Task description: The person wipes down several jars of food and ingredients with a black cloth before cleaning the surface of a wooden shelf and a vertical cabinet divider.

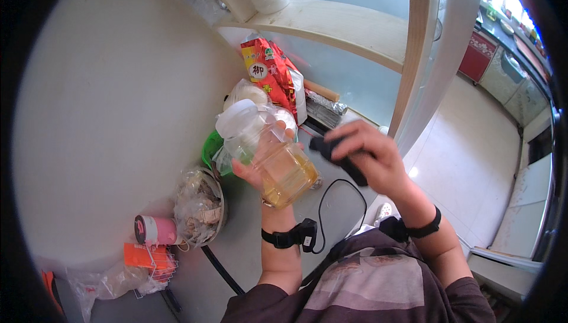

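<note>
A clear plastic jar [288, 174] with a whitish lid and yellowish liquid in its lower part lies tilted in my left hand [250, 172], whose palm and fingers are behind it. To the right, my right hand [370, 156] is closed around a dark object [339, 158], blurred, so its kind cannot be told. This object is beside the jar, with a gap between them. A black cable [320, 216] loops below, from the black strap device on my left wrist.
A red food bag [275, 72] stands below a wooden shelf [328, 16]. Left of my hands are a green plastic container [213, 147], a round bin with a plastic liner [222, 207], a pink-and-white cup [155, 229] and a white wire basket [166, 265]. A wooden upright [417, 52] rises at right.
</note>
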`<state>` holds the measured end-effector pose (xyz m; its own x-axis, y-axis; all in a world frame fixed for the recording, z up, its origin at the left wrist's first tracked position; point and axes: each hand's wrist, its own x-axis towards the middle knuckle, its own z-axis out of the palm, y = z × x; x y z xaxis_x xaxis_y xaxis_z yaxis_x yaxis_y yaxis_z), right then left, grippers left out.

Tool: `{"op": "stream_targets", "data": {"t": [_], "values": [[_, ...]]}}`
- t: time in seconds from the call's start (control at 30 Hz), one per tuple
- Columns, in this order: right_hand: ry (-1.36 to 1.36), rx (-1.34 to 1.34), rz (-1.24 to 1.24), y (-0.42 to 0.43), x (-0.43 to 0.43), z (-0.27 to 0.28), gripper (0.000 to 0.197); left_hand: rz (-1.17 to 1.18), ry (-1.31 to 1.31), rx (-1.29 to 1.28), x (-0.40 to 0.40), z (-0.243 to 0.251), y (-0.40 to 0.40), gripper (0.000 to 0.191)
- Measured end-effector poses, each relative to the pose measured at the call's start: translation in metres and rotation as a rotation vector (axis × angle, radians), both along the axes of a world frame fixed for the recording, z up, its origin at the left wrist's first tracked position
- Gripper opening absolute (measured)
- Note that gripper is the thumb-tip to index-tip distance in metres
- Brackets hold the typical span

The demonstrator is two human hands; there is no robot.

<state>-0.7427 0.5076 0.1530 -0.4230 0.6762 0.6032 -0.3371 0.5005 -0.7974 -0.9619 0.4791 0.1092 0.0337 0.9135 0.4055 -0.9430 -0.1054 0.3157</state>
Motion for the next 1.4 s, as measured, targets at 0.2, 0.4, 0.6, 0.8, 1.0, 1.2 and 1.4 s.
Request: {"op": "stream_targets", "data": {"t": [0.2, 0.4, 0.6, 0.8, 1.0, 1.2, 1.4], "values": [[0.082, -0.174, 0.007, -0.002, -0.029, -0.009, 0.026, -0.049, -0.039, 0.183, 0.003, -0.004, 0.015, 0.106], [-0.098, -0.572, 0.152, 0.004, -0.024, -0.025, 0.021, 0.293, 0.171, -0.094, -0.011, -0.002, -0.006, 0.096], [-0.117, -0.863, 0.187, 0.000, -0.044, -0.057, 0.027, 0.562, 0.581, -0.061, 0.004, 0.008, -0.005, 0.095], [0.131, -1.294, 0.386, 0.003, -0.037, -0.069, 0.033, 0.712, 0.873, -0.112, 0.004, -0.005, -0.006, 0.095], [0.143, -1.328, 0.373, 0.017, -0.026, -0.063, 0.034, 0.746, 0.833, -0.095, 0.004, -0.011, -0.014, 0.092], [0.284, -1.414, 0.148, 0.025, -0.025, -0.072, 0.039, 0.914, 1.360, -0.077, -0.003, -0.029, -0.055, 0.093], [0.331, -1.369, 0.060, 0.040, -0.009, -0.084, 0.038, 0.909, 1.152, -0.333, -0.022, -0.076, -0.102, 0.088]]}}
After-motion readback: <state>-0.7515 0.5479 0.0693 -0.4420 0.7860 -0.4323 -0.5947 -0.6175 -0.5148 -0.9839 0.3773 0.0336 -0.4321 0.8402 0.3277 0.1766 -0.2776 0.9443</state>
